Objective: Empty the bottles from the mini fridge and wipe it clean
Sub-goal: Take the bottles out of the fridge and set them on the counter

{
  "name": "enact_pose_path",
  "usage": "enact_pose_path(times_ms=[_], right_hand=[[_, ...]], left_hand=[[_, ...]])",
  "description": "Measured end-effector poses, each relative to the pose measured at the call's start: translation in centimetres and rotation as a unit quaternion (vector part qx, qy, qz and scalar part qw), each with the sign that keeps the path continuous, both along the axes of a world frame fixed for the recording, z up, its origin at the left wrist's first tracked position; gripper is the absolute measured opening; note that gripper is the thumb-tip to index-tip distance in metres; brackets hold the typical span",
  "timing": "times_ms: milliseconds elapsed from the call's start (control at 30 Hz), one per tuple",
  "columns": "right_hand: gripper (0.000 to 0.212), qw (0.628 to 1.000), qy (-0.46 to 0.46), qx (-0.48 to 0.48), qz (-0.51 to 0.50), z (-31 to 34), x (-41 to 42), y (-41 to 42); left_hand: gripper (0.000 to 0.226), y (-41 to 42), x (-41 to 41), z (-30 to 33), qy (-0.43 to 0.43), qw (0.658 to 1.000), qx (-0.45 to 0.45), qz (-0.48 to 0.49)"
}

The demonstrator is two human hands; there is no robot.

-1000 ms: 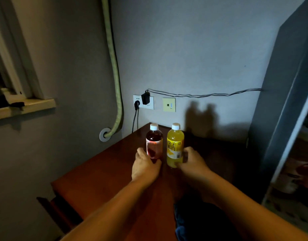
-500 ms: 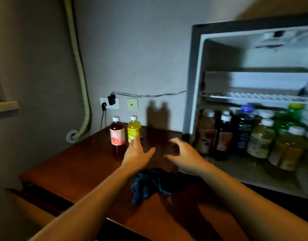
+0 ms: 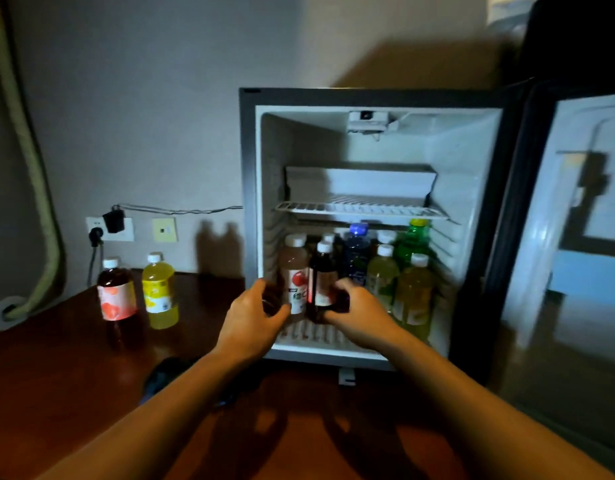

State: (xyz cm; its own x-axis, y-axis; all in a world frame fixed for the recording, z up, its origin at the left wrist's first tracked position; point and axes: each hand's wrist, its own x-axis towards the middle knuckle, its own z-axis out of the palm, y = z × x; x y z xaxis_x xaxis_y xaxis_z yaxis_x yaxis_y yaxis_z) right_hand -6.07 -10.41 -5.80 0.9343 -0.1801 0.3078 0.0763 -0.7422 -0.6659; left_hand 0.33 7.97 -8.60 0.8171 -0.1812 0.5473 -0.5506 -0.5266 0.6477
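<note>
Reaching into the open mini fridge (image 3: 250, 188) at the centre of the frame, both hands are at the front row of bottles on its floor, so the emptying step is in hand, with wiping yet to come. The left hand (image 3: 254, 320) curls around the lower body of the pale bottle with the red fruit label (image 3: 294, 271); its thumb lies near the label, but the other fingers pass behind the bottle and I cannot tell whether they have closed on it. The right hand (image 3: 359, 311) cups the dark bottle (image 3: 322, 275) just beside it, fingers bent around the base; the dim light makes the contact look likely rather than certain.

Both bottles stand upright, long axis vertical, white caps pointing toward the wire shelf (image 3: 361, 207) above. Behind and to the right stand more bottles, including a blue-capped one (image 3: 356, 251) and a green one (image 3: 411, 242).

At left of frame, a red-labelled bottle (image 3: 116, 292) and a yellow bottle (image 3: 159, 291) already stand upright on the wooden table (image 3: 56, 375), near the wall. A dark cloth (image 3: 164, 377) lies on the table below the left forearm.

The next move probably calls for a firm grip on each bottle, then drawing them out over the fridge's front lip without knocking their neighbours.
</note>
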Motion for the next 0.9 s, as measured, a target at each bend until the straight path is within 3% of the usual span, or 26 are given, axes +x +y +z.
enact_pose_path(times_ms=[100,233,333,467,600,700,800,900], right_hand=[[0.043,1.0,0.007,0.023,-0.014,0.0,-1.1,-2.4],[0.049,0.997,0.018,-0.005,-0.074,-0.5,-2.1,-5.2],[0.046,0.99,0.02,-0.006,-0.138,-0.2,-2.7,-6.5],[0.048,0.975,0.011,-0.087,-0.202,0.5,-2.5,-8.0],[0.087,0.953,0.049,-0.189,-0.232,1.3,-1.0,-9.2],[0.096,0.938,0.105,-0.226,-0.242,2.4,0.1,-9.9],[0.089,0.937,0.097,-0.218,-0.256,2.7,0.7,-9.8],[0.056,0.923,0.062,-0.247,-0.289,3.0,0.6,-9.1]], left_hand=[[0.033,-3.2,-0.2,0.4,0.011,0.999,0.017,-0.025],[0.04,-6.7,-0.2,0.2,0.026,0.997,0.042,-0.065],[0.034,-8.9,-0.2,0.1,0.038,0.994,0.048,-0.089],[0.044,-11.6,0.4,0.1,0.042,0.986,0.07,-0.143],[0.057,-14.1,1.1,0.2,0.056,0.983,0.084,-0.153],[0.056,-15.7,1.4,-0.3,0.062,0.982,0.073,-0.164],[0.057,-16.5,1.5,-0.9,0.062,0.981,0.062,-0.175],[0.065,-17.1,1.7,-1.3,0.062,0.979,0.044,-0.188]])
